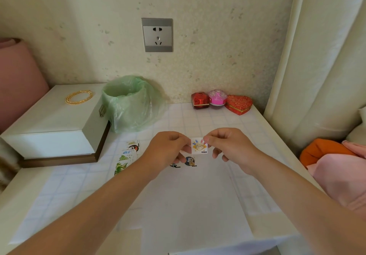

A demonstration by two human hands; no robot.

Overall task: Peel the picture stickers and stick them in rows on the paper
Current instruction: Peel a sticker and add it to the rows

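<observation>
A small square picture sticker (199, 146) on its white backing is held above the table between both hands. My left hand (168, 149) pinches its left edge and my right hand (227, 145) pinches its upper right corner. Below it lies the white paper (194, 205), with two stickers stuck along its top: a dark round one (190, 161) and a small one (175, 165) partly hidden by my left hand. A fanned pile of picture stickers (127, 156) lies to the left of the paper.
A white box (53, 128) with a gold necklace (78, 97) on its lid stands at the left. Beside it is a green-bagged bin (128, 104). Three small trinket boxes (219, 101) line the back wall. Orange and pink cloth (336, 163) lies at the right.
</observation>
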